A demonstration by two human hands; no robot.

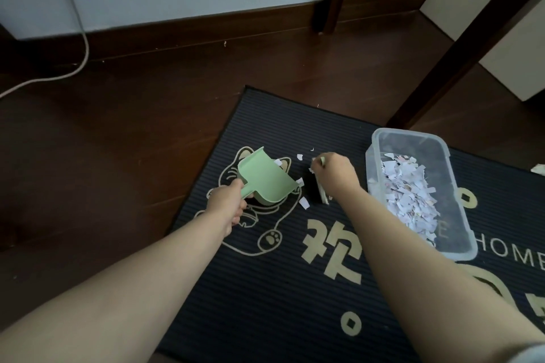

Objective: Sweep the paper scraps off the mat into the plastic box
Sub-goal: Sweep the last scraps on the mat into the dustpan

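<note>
Pale green plastic dustpan, smooth, with a rounded back wall and a flat open mouth, tilted on the mat and turned toward the right. Held by its short handle in the left hand, fingers wrapped tight around it. A white scrap resting inside, near the far wall.

Dark ribbed mat, with fine parallel grooves, a beige cat outline, coins and large characters printed on it. A few small torn white paper scraps lying between the dustpan mouth and the brush, irregular in shape, some just at the lip.

Right hand closed over a small brush, pale handle and dark bristles pressed down on the mat, just beside the scraps. Brush partly hidden under the hand.

Clear plastic box, rectangular with rounded corners, standing on the mat right of the right forearm, holding a heap of white and pastel shreds.

Dark brown wooden floor around, smooth and glossy, with a pale cord curving at the far left.
</note>
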